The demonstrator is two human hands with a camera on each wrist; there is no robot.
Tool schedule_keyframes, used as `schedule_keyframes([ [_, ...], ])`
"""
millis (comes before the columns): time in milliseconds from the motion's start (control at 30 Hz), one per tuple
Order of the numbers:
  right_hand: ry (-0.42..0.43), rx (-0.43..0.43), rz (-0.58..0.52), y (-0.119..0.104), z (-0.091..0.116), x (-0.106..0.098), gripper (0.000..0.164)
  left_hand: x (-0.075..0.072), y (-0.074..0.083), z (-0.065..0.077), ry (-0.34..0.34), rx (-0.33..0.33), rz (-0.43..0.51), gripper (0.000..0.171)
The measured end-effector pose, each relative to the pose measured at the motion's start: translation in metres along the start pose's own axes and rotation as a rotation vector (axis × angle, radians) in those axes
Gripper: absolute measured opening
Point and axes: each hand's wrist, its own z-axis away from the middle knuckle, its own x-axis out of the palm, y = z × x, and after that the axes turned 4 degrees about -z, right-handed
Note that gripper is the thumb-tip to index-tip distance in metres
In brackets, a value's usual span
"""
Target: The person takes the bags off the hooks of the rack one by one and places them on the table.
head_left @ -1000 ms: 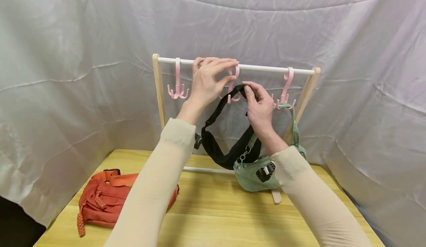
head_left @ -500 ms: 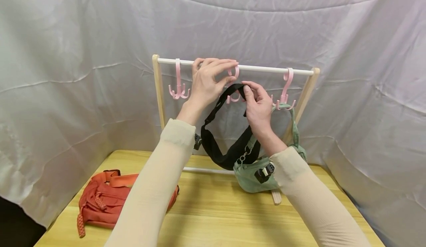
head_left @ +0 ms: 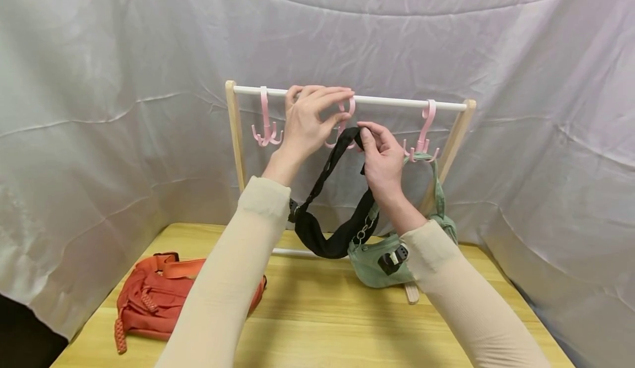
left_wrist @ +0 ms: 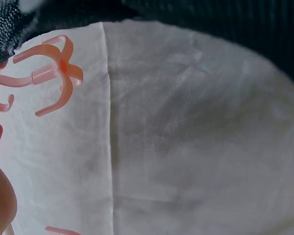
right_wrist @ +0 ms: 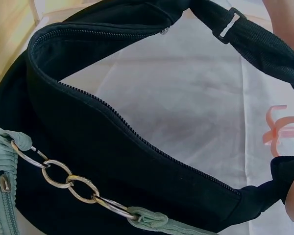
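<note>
My left hand (head_left: 308, 117) is up at the rack's white rail (head_left: 397, 102), thumb and fingers pinching the top of the middle pink hook (head_left: 352, 105). In the left wrist view the prongs of that hook (left_wrist: 63, 68) splay out near a dark strap. My right hand (head_left: 386, 161) pinches the strap of a black zippered crossbody bag (head_left: 322, 241) just in front of those prongs. The bag hangs in a loop below both hands; its long zip shows in the right wrist view, where a metal chain (right_wrist: 68, 178) crosses the black fabric (right_wrist: 112, 161).
A green bag (head_left: 374, 274) hangs by its strap from the right pink hook (head_left: 423, 145). Another pink hook (head_left: 266, 134) hangs at the rail's left. On the wooden table (head_left: 322, 329), a red bag (head_left: 154, 302) lies partly behind the left sleeve. Grey cloth (head_left: 149, 43) surrounds the rack.
The black bag's loop has swung left and sagged a little, and its strap now runs straighter. My right hand has shifted slightly left; the left hand stays at the hook.
</note>
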Motion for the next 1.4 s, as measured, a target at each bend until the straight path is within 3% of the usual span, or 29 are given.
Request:
schedule_keyframes([
  [333,-0.009,0.004,0.006,0.000,0.010,0.000,0.025,-0.010,-0.001,0.000,-0.015,-0.014,-0.002,0.040],
  [1000,-0.010,0.071,-0.010,0.010,0.045,0.001,0.023,-0.022,-0.008,0.007,-0.141,0.021,-0.031,0.048],
  [1167,0.002,0.090,-0.014,0.013,0.051,0.000,0.024,-0.022,-0.011,0.012,-0.123,0.042,-0.013,0.051],
  [1400,0.027,0.095,-0.033,0.017,0.056,-0.001,0.024,-0.020,-0.012,0.023,-0.044,0.127,0.033,0.053],
])
